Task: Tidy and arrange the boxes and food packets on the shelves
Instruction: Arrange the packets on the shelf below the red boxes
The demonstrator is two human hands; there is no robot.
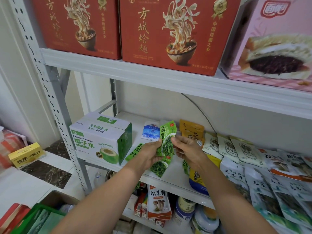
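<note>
Head: left hand (150, 153), right hand (187, 149) pinch upright seaweed packet (167, 132).

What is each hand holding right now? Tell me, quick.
Left hand: closed, pinching the green seaweed packet at its left edge.
Right hand: closed, pinching the same packet's right edge.

A left noodle box (77, 26) and a right noodle box (177, 34) are set side by side on the upper shelf (152, 76), and a bread box (273, 39) is placed to their right. On the middle shelf (135, 130) a coconut water box (99, 139) is stood at the left end. Near the middle, a seaweed packet (167, 141) is held between the left hand (150, 152) and the right hand (189, 149), with a small pouch (150, 132) laid behind it. Overlapping packets (243, 149) are spread to the right. Beneath, a mushroom pouch (157, 203) is stood left of jars (184, 210).
</note>
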